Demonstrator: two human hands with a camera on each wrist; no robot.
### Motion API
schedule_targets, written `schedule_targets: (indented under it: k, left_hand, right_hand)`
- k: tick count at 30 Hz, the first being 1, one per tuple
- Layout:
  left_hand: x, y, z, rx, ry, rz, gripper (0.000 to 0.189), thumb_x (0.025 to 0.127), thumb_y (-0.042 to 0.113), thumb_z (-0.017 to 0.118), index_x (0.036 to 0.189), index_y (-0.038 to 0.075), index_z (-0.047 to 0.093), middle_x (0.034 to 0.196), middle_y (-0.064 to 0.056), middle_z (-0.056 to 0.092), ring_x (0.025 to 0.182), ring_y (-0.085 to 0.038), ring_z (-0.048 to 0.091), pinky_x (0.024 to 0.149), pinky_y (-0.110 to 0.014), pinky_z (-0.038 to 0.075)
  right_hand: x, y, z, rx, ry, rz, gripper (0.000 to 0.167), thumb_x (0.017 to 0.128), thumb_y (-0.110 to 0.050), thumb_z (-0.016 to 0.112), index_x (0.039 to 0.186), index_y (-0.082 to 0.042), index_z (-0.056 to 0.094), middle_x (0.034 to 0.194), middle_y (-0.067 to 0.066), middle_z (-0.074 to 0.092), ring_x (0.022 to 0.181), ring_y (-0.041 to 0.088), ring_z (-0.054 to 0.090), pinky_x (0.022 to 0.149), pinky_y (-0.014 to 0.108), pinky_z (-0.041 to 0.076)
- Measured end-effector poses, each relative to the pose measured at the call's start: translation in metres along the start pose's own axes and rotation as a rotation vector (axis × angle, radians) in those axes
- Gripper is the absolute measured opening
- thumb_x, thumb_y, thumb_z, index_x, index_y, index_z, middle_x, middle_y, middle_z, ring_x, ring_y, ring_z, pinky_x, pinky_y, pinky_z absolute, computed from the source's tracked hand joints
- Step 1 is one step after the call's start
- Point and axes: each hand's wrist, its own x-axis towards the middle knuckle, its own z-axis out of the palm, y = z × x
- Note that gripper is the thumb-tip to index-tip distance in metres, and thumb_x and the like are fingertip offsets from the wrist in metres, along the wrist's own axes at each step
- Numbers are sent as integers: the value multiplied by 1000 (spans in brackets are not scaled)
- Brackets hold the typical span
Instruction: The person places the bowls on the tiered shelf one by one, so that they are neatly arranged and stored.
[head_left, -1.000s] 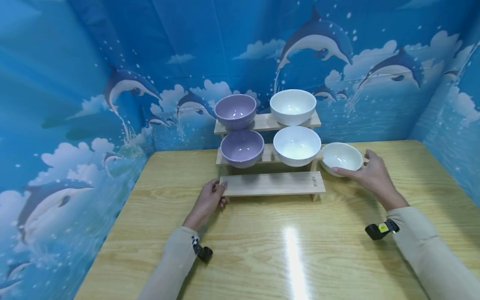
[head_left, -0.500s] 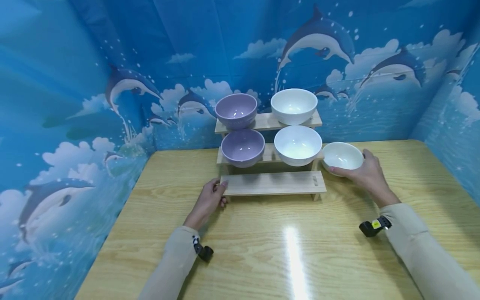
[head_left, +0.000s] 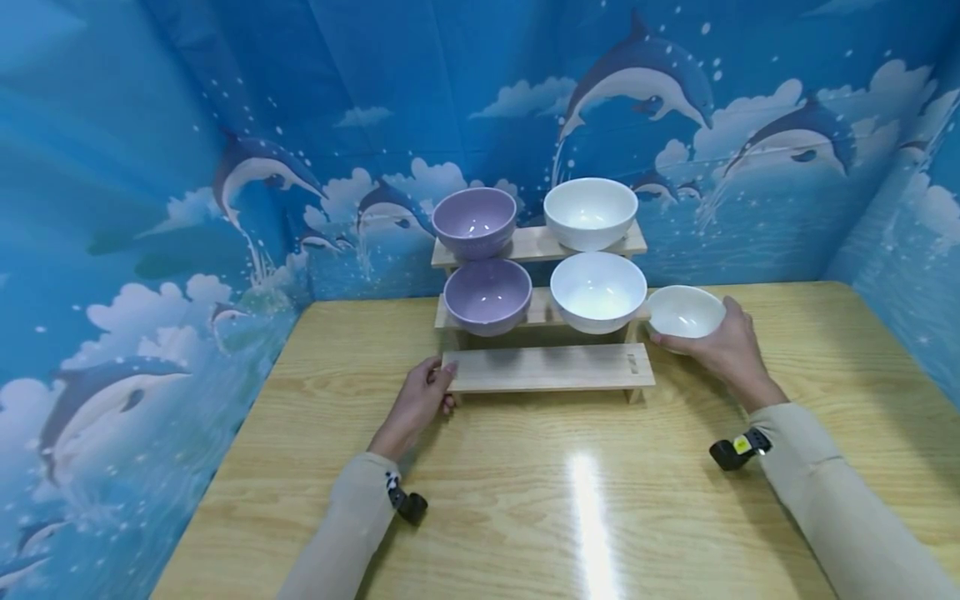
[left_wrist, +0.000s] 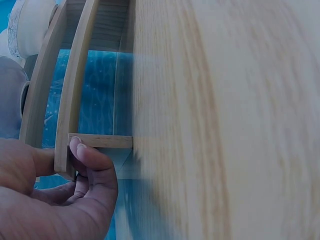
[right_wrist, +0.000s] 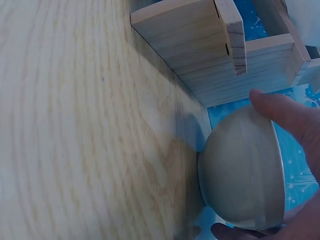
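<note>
My left hand pinches the left end of the lowest shelf of a three-step wooden rack. In the left wrist view, thumb and fingers close round the end of the shelf board near its leg. To the right of the rack is a white bowl, gripped by my right hand. The thumb lies at the near side of its rim, with the other fingers round the far side. Seen from the right wrist, the bowl has its base close to the tabletop.
Two purple bowls stand at the left of the top and middle shelves. Two white bowls stand at the right of those shelves. A blue dolphin-print curtain hangs behind and beside the wooden table.
My right hand has closed in round the white bowl, its wrist shifting left and its thumb sliding further along the rim. The left hand stays at the shelf end.
</note>
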Motion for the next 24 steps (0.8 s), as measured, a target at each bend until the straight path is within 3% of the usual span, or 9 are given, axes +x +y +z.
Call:
schedule_targets:
  k: [7, 24]
  left_hand:
    - [0, 1, 1, -3, 5, -5, 61, 108, 34, 51, 157, 3, 31, 102, -13, 56, 74, -16, 59, 64, -28, 53]
    - [1, 0, 1, -8, 13, -9, 52, 109, 32, 49, 152, 5, 39, 96, -10, 55, 71, -16, 57, 62, -28, 52]
  right_hand:
    - [0, -1, 1, 9, 14, 19, 112, 76, -39, 89, 150, 14, 23, 138, 40, 34, 123, 53, 43, 99, 65, 45]
    - [-11, 4, -7, 24, 36, 79, 120, 76, -40, 89, 154, 13, 15, 145, 42, 29, 125, 54, 42, 101, 65, 44]
